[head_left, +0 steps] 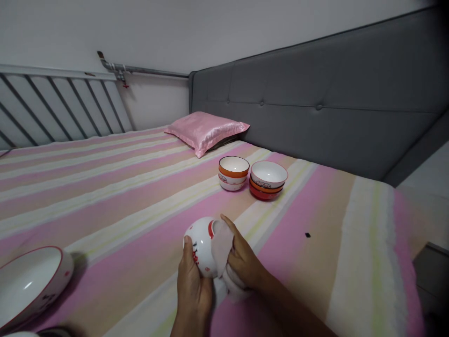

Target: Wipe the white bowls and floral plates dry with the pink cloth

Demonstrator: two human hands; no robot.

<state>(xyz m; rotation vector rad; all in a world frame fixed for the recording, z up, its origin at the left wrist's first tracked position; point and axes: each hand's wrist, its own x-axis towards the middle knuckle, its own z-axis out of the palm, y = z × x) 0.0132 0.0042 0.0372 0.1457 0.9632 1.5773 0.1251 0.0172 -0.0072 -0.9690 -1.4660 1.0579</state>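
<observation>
A white bowl point(201, 243) with red and black drawings is tipped on its side above the bed, its red-ringed foot turned to the right. My left hand point(192, 276) grips its rim, thumb on the outer wall and fingers hidden beneath. Bunched in my right hand point(243, 260) is a pale cloth point(221, 245), pressed against the bowl's foot and side. Part of the cloth hangs below my right fingers. Beyond my hands stand two short stacks of bowls: an orange and white stack point(234, 174) and, beside it, a white, orange and red stack point(268, 180).
A large white bowl point(38, 281) with a red rim lies at the lower left, other dishware cut off below it. The striped bedsheet point(115, 196) carries a pink pillow point(206, 131) and a small dark diamond-shaped piece point(307, 235). A grey headboard point(315, 93) borders the right side.
</observation>
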